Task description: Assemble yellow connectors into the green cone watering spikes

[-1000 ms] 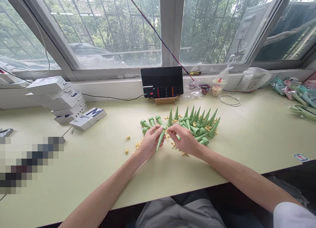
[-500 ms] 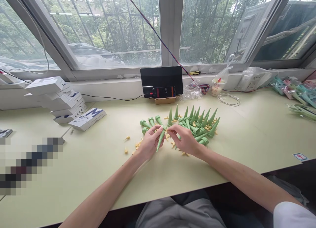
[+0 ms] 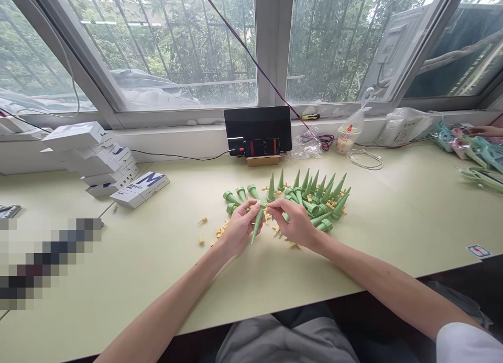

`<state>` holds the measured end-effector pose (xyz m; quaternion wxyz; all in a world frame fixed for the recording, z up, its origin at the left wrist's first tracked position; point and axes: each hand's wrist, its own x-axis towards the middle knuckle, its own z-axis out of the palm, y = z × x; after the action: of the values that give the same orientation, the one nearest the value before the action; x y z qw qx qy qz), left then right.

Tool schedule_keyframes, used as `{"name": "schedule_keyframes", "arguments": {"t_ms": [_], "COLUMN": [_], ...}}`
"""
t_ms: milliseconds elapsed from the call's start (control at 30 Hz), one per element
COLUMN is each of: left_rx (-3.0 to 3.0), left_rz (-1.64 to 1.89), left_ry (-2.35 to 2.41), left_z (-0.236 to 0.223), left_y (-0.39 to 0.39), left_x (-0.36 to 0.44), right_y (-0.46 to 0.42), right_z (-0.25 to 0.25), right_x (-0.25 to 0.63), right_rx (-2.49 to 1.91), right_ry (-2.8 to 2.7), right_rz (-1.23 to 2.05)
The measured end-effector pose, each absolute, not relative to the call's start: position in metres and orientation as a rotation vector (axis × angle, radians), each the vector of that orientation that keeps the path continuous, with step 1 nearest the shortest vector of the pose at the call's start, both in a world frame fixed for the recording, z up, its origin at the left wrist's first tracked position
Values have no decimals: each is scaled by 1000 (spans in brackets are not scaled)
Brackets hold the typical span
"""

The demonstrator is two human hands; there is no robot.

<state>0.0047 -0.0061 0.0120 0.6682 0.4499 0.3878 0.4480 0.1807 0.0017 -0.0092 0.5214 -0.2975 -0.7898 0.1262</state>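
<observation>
"Head view first: what are the surface and room like?"

"A pale yellow-green tabletop (image 3: pixel 393 216) runs along broad windows (image 3: pixel 168 43), with bars and leaves outside. A dark screen (image 3: pixel 257 123) stands by the sill, a phone (image 3: pixel 261 147) in front of it."

"What else is around?"

"White boxes (image 3: pixel 94 156) stacked at the left; a bagged cup (image 3: pixel 346 140) near the windows. Far right, another person's hand (image 3: pixel 486 131) is by some coloured items (image 3: pixel 479 145) — too small to tell its grip."

"And nearer in?"

"Other green cones (image 3: pixel 340 206), some upright, some lying, with loose yellow pieces (image 3: pixel 201 241) about. The right hand (image 3: pixel 294 219) hides part of that cluster."

"How are the hands set?"

"The left hand (image 3: pixel 238 228) is curled around one green cone (image 3: pixel 257 226), its tip slanting down toward the person. The right has thumb and fingertips pinched on a small yellow piece (image 3: pixel 266 207) — right at the cone's wide end."
</observation>
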Motion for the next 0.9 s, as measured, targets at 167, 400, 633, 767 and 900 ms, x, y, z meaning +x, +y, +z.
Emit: {"name": "schedule_keyframes", "arguments": {"t_ms": [167,400,633,767,900], "left_rx": [1035,1033,1032,1045,1055], "left_rz": [1008,1009,1011,1009,1010], "left_ry": [861,866,867,874,886], "left_z": [11,11,12,10,8], "left_y": [-7,-5,-5,-5,-5], "left_x": [4,5,5,5,4], "right_y": [2,0,-1,0,0], "right_z": [-9,-8,-8,-8,-7], "right_x": [181,180,180,180,180], "right_rx": [-712,-706,-731,-748,-750], "right_ry": [-1879,-1877,-1883,-1883,-1891], "right_rz": [293,292,298,315,330]}}
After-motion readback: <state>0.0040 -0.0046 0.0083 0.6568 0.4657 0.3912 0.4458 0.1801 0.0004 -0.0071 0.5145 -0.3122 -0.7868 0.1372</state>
